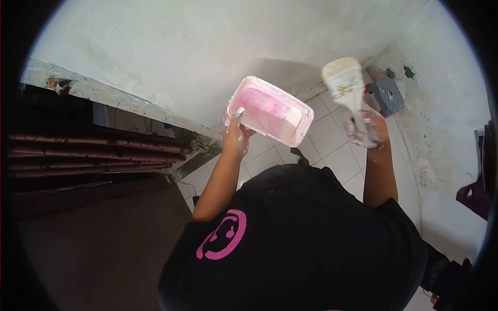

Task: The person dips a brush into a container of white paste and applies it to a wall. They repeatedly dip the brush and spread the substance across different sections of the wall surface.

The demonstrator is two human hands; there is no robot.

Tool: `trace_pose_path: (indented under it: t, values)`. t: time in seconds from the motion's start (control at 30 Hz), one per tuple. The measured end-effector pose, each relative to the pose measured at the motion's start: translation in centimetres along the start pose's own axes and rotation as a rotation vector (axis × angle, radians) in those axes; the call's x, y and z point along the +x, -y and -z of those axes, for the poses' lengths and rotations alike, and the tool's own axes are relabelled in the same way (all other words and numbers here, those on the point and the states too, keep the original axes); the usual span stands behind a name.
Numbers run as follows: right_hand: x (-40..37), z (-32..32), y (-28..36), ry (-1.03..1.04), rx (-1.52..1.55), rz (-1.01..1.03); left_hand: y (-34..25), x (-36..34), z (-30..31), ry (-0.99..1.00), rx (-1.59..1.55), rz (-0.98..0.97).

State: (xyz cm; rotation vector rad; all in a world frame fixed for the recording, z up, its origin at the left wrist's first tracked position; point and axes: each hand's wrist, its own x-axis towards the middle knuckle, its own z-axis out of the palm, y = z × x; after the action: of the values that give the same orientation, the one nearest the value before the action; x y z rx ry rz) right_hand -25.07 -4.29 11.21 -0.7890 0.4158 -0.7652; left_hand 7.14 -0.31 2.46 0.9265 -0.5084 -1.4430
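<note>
My left hand point(235, 133), spotted with white paint, grips the near left edge of a pink plastic tub point(259, 106). Its thumb lies over the rim. The tub is tilted so that its inside shows, with whitish paint smeared on the bottom and walls. In my right hand point(369, 128) is a wide paintbrush point(345, 83), held upright by the handle with its pale, paint-coated bristles pointing up. White paint covers the fingers of this hand, and they are slightly blurred. The brush is to the right of the tub, apart from it.
A pale, patchy wall point(197, 46) rises in front, meeting another worn wall point(441, 155) on the right. Behind the brush a grey object point(388, 97) stands by the corner. White tiles point(332, 136) cover the floor. Dark folded curtains point(88, 150) hang at left, and purple cloth point(473, 196) at right.
</note>
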Motion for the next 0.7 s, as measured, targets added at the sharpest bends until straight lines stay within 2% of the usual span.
trace_pose_path:
  t: [0.03, 0.1, 0.17, 0.3, 0.37, 0.4, 0.47, 0.5, 0.63, 0.7]
  values:
    - [0.0, -0.9, -0.4, -0.008, -0.205, -0.074, 0.0, -0.1, -0.1, -0.003, -0.002, 0.013]
    - [0.9, -3.2, -1.5, -0.170, -0.458, -0.304, 0.1, -0.3, -0.4, 0.001, 0.003, 0.014]
    - [1.9, -3.9, -3.5, -0.060, -0.733, -0.300, 0.4, -0.5, -0.4, 0.004, -0.016, 0.017]
    - [4.7, -5.0, -6.7, -0.083, -0.879, -0.387, 0.8, -1.4, -0.8, 0.000, -0.040, 0.003]
    - [6.6, -4.2, -9.0, -0.101, -1.416, 0.061, 1.2, -1.6, -0.7, -0.006, -0.051, 0.020]
    - [7.4, -4.8, -9.4, -0.098, -1.415, 0.060, 1.4, -1.8, -0.6, -0.005, -0.059, 0.038]
    - [8.9, -6.4, -10.1, -0.198, -1.578, -0.106, 1.1, -2.2, -0.9, -0.020, -0.033, 0.045]
    - [9.4, -7.7, -9.4, -0.132, -1.571, -0.263, 1.0, -2.4, -1.0, -0.034, -0.008, 0.052]
    - [10.2, -8.6, -10.3, -0.067, -1.621, -0.312, 1.1, -2.3, 0.8, -0.080, 0.068, 0.006]
    - [10.0, -9.4, -9.5, 0.088, -1.848, -0.241, 1.3, -2.4, 1.5, -0.111, 0.134, 0.002]
